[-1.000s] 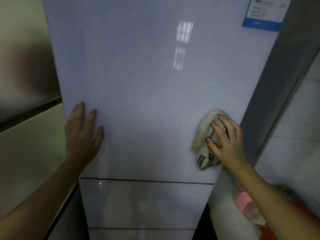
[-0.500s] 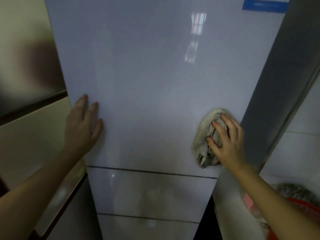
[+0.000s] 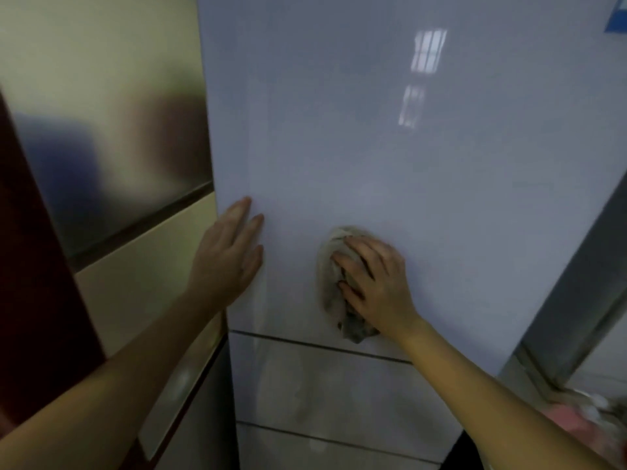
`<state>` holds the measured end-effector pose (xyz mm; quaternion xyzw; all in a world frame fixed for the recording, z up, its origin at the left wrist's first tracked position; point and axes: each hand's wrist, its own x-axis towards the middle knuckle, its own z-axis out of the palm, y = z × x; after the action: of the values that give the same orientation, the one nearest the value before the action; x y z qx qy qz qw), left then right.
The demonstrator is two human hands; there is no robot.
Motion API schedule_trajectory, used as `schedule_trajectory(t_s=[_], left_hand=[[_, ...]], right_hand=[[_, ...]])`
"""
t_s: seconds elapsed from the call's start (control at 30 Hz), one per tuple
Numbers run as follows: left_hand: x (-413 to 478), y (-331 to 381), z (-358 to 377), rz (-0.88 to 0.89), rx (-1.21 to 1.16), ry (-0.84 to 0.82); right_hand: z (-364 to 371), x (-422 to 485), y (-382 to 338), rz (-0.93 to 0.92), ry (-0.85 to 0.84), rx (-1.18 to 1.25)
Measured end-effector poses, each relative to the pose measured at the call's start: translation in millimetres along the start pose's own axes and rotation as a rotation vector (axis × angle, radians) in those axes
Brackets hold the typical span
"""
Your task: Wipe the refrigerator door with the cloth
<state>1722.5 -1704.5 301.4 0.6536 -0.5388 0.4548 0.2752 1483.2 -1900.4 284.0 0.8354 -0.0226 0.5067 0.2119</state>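
Observation:
The pale glossy refrigerator door (image 3: 390, 147) fills the middle of the head view. My right hand (image 3: 376, 283) presses a crumpled grey-beige cloth (image 3: 330, 262) against the door's lower middle, fingers curled over the wad. The cloth's lower end hangs just above the seam to the drawer panel below. My left hand (image 3: 229, 256) lies flat on the door near its left edge, fingers straight and pointing up.
A metallic and cream cabinet front (image 3: 112, 164) stands immediately left of the door. Below the door sit two drawer panels (image 3: 325, 385). A grey frame (image 3: 576, 283) runs along the right, with red and pink objects (image 3: 583, 425) at the lower right. A blue label (image 3: 617, 15) sits top right.
My right hand has slid the cloth leftward from the door's right edge to its lower middle. The view has shifted, so the door now appears further right. My left hand stays flat on the door.

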Motion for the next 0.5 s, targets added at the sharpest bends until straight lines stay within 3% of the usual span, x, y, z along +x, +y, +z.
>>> schedule_trajectory(t_s=[0.27,0.5], left_hand=[[-2,-10,-4,0.009,-0.107,-0.055],[-5,-1,5,-0.025,-0.133,-0.043]], right_hand=[[70,39,-87,0.018,0.016,0.039],[46,21,-61,0.055,0.045,0.004]])
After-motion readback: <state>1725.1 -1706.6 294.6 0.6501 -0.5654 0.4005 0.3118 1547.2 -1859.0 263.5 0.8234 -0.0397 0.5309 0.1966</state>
